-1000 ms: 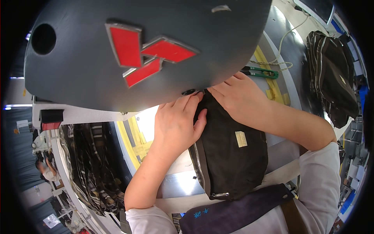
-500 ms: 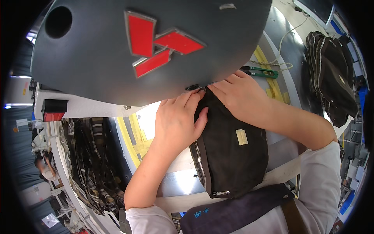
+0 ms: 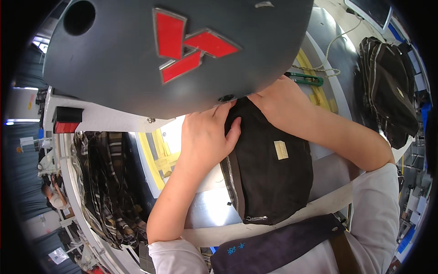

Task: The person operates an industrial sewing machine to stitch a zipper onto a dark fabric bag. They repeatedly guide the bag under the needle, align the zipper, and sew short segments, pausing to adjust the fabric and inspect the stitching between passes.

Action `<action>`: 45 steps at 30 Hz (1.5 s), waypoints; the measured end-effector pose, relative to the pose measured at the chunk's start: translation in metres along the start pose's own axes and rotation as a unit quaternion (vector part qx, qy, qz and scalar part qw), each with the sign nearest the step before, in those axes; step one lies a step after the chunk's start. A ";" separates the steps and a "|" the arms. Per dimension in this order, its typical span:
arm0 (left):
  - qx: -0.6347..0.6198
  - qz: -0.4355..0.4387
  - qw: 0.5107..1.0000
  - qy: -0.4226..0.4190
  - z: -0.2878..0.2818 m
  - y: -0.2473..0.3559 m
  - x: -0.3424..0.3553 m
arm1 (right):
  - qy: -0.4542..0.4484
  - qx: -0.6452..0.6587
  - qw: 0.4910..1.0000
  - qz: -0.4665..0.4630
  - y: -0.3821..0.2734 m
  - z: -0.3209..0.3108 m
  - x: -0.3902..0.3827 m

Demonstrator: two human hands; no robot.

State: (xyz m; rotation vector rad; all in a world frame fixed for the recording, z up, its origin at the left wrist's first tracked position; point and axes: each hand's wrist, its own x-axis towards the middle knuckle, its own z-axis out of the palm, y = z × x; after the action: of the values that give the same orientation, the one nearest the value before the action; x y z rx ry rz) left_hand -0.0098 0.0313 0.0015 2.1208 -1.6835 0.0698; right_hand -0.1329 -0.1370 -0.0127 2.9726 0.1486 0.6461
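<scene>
A dark brown cloth bag [image 3: 269, 182] with a metal zip down its left side and a pale tag lies lengthwise before me. At its far left edge rests my left hand [image 3: 205, 132], thumb spread away from the fingers and fingertips partly hidden. My right hand [image 3: 283, 100] bears on the bag's far right part, its fingers now out of sight under a large dark grey machine housing [image 3: 114, 77] with red panels. Green-handled thread snips [image 3: 308, 79] lie just beyond my right hand.
Another dark zipped bag [image 3: 392, 86] lies on the far right. Dark plaid cloth [image 3: 109, 182] hangs in a pile on the left. Yellow tape [image 3: 157, 155] marks the metal worktop, and a pale cord [image 3: 328, 55] runs across its far right. A person [image 3: 55, 196] works in the left background.
The bag and both hands have moved slightly away from me, farther under the housing. My right fingers, partly visible before, are now hidden. The view has shifted a little.
</scene>
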 end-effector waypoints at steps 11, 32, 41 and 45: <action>-0.006 -0.014 1.000 -0.022 0.001 -0.001 -0.001 | 0.025 0.023 0.999 0.019 -0.002 0.000 -0.002; -0.008 0.033 0.999 -0.001 -0.007 0.006 -0.004 | -0.011 0.038 0.999 0.002 -0.012 -0.010 -0.005; -0.005 0.012 1.000 -0.011 -0.008 0.005 -0.002 | -0.014 0.011 1.000 -0.003 -0.009 -0.009 -0.001; -0.002 0.024 1.000 -0.004 -0.008 0.006 -0.002 | -0.005 0.009 1.000 -0.010 -0.011 -0.011 -0.003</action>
State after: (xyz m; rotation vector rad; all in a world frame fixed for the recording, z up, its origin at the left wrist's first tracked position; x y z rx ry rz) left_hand -0.0144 0.0352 0.0095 2.0796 -1.7389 0.0709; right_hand -0.1410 -0.1259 -0.0052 2.9874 0.1826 0.6298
